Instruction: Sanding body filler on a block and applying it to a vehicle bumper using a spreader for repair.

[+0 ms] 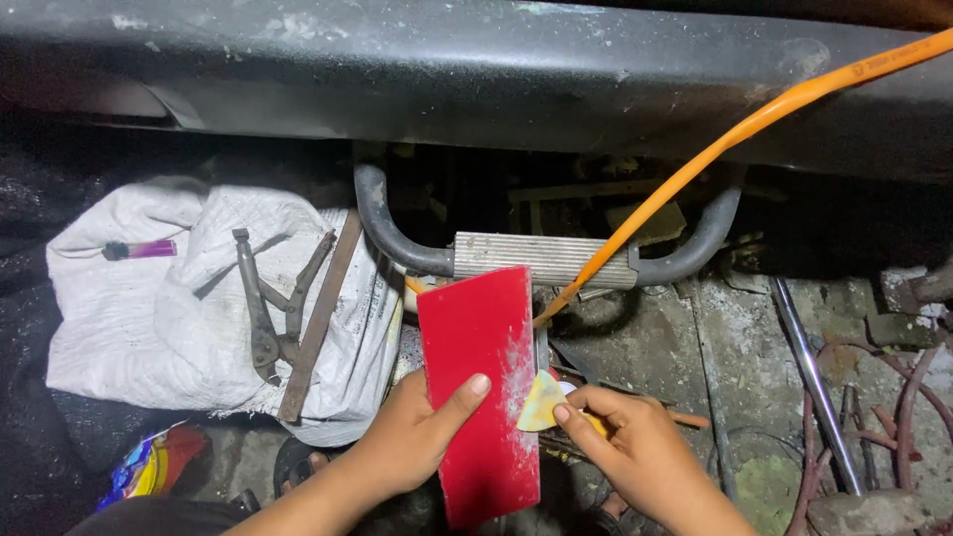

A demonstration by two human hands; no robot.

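Note:
My left hand [412, 437] grips a flat red panel [478, 392], thumb lying across its face. The panel stands tilted, its right side dusted with pale scuffing. My right hand [635, 452] pinches a small yellow scraper [541, 402] whose edge lies against the panel's right side. Both hands are low in the middle of the head view, just below a ribbed metal step [541, 258] with curved grey tube arms.
A white woven sack [169, 298] at the left carries rusty pliers [266, 308], a flat metal bar [320, 318] and a purple lighter [144, 249]. An orange hose [754, 119] crosses from the top right. A chrome rod [809, 367] and rusty wires lie at the right, under a dark vehicle body [476, 69].

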